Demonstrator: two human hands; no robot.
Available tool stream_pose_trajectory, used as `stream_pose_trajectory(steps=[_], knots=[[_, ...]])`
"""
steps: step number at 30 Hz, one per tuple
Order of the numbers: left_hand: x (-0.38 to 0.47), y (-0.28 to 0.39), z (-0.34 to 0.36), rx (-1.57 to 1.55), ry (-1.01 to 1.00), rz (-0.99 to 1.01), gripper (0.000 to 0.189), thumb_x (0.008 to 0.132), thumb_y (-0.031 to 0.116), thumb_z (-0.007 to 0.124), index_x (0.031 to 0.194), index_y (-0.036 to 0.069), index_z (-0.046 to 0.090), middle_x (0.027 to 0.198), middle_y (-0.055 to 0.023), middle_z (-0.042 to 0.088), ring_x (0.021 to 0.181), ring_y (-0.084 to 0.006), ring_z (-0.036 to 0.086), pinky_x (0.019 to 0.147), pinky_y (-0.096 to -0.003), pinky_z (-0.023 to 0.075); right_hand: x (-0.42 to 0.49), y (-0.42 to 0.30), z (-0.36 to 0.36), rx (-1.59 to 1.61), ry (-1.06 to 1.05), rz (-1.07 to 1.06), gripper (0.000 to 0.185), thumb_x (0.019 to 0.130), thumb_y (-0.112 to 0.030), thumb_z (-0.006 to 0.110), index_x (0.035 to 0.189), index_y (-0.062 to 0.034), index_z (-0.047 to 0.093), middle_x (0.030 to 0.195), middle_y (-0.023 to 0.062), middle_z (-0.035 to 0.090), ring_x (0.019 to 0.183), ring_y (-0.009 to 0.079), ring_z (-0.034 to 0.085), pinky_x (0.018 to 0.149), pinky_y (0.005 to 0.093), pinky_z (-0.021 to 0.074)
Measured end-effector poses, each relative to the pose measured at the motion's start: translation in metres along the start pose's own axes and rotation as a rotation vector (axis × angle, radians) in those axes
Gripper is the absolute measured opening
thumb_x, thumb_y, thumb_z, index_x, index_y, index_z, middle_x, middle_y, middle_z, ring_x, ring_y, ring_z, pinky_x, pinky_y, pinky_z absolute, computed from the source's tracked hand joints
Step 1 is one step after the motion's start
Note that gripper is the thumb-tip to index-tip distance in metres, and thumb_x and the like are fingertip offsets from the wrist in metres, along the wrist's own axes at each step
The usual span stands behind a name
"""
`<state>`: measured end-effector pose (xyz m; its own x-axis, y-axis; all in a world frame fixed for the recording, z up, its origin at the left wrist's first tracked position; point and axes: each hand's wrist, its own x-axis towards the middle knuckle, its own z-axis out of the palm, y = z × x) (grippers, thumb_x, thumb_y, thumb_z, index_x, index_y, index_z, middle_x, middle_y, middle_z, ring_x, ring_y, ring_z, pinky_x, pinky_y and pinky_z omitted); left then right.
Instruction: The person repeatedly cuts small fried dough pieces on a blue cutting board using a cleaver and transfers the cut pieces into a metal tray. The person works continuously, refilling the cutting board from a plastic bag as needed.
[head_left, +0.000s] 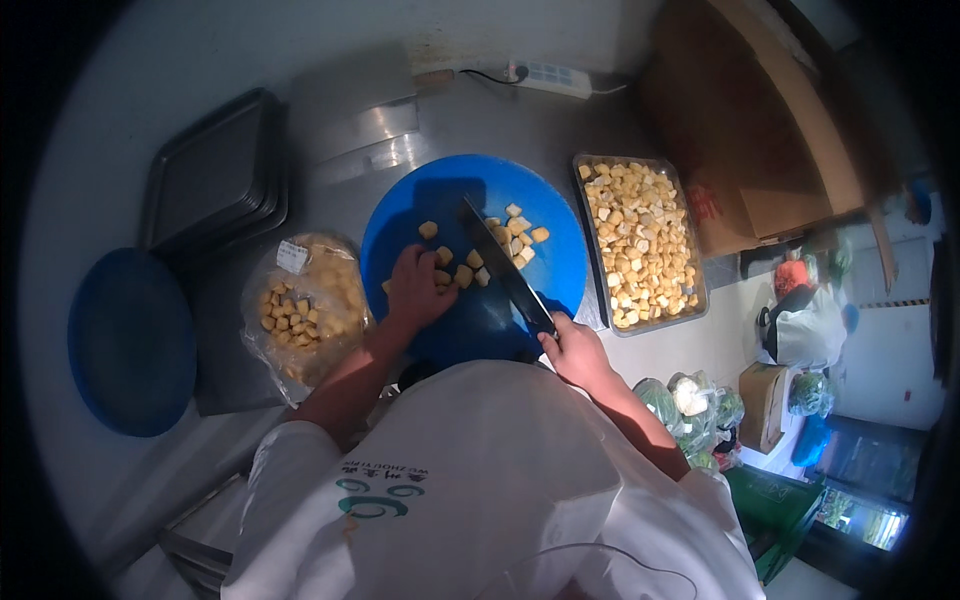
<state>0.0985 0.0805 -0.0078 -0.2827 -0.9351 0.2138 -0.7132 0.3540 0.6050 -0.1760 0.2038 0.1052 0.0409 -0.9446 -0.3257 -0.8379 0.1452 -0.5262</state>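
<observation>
My right hand (581, 351) grips the handle of a cleaver (504, 264), its dark blade slanting up and left over a round blue cutting board (405, 199). On the board's left side, my left hand (420, 292) curls around several golden cubes that look like fried tofu puffs (463, 277); whether it grips one I cannot tell. Right of the blade lies a cluster of pieces (517, 236), some showing pale cut faces. One whole cube (428, 229) sits apart, above my left hand. Beside the board at left, an opened clear plastic bag (341, 262) holds more cubes.
A metal tray (703, 296) full of pieces stands right of the board, near a large cardboard box (780, 202). Stacked metal trays (210, 172) and another blue round board (131, 341) are at left. A power strip (555, 79) lies behind. Bagged vegetables (694, 412) sit lower right.
</observation>
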Motion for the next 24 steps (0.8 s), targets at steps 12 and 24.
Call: stream_pose_trajectory(steps=[12, 24], knots=[[0.005, -0.001, 0.021, -0.055, 0.055, 0.189, 0.026, 0.072, 0.017, 0.074, 0.094, 0.007, 0.065, 0.107, -0.0143, 0.062, 0.105, -0.0364, 0.059, 0.090, -0.0495, 0.0469, -0.012, -0.021, -0.020, -0.131, -0.077, -0.060, 0.035, 0.097, -0.025, 0.061, 0.123, -0.0008, 0.059, 0.088, 0.0257, 0.071, 0.086, 0.0456, 0.069, 0.077, 0.0529, 0.0555], [0.007, 0.001, 0.016, 0.043, -0.023, 0.189, 0.023, 0.073, 0.018, 0.072, 0.092, 0.008, 0.066, 0.101, -0.0143, 0.062, 0.096, -0.0360, 0.060, 0.083, -0.0483, 0.0475, 0.018, -0.001, 0.013, -0.209, -0.157, -0.119, 0.017, 0.094, -0.013, 0.054, 0.104, 0.0015, 0.054, 0.084, 0.0260, 0.070, 0.086, 0.0453, 0.069, 0.078, 0.0542, 0.0547]])
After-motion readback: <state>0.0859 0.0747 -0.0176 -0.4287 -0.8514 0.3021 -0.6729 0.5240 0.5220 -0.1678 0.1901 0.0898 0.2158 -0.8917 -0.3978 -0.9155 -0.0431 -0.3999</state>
